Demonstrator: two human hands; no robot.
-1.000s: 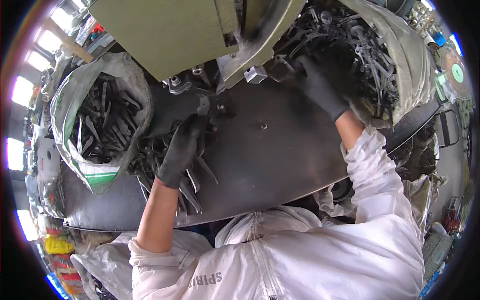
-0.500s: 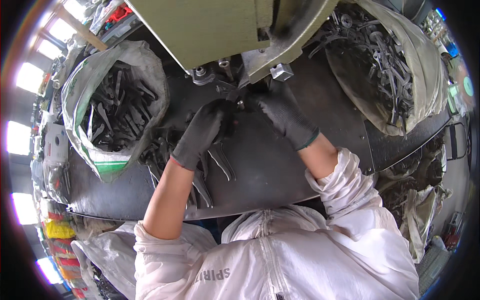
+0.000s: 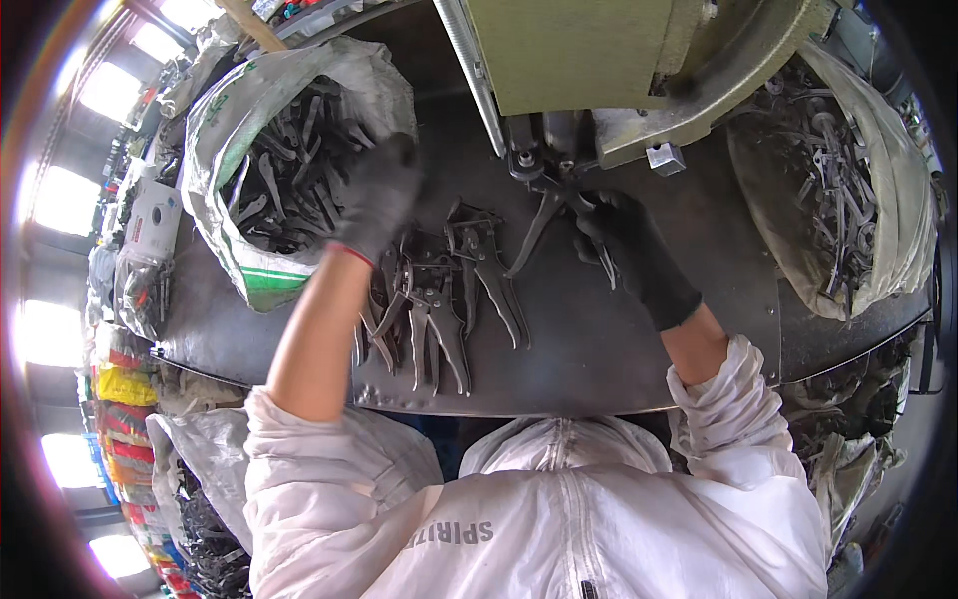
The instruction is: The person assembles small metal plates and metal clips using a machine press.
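Observation:
My right hand (image 3: pixel 639 255), in a dark work glove, is closed around one handle of a dark metal pliers-like tool (image 3: pixel 540 232). The tool's head sits under the machine's lower end, and its other handle splays to the left. My left hand (image 3: pixel 384 195), gloved too, is smeared by motion over the right rim of a white woven sack (image 3: pixel 269 285); its fingers do not show clearly. Inside that sack lie many loose metal handles (image 3: pixel 289 170). Between my hands, several similar pliers-like tools (image 3: pixel 435 319) rest on the table, handles toward me.
A green machine (image 3: pixel 569 60) stands over the far side of the dark metal table (image 3: pixel 589 369), with a small metal block (image 3: pixel 666 159) at its lower edge. At the right, a beige sack (image 3: pixel 773 225) holds metal parts (image 3: pixel 838 190). More sacks stand below the table edge.
My left hand has left the machine and swung left to the white sack. The right hand now grips a tool handle right of the machine head. The whole view has shifted.

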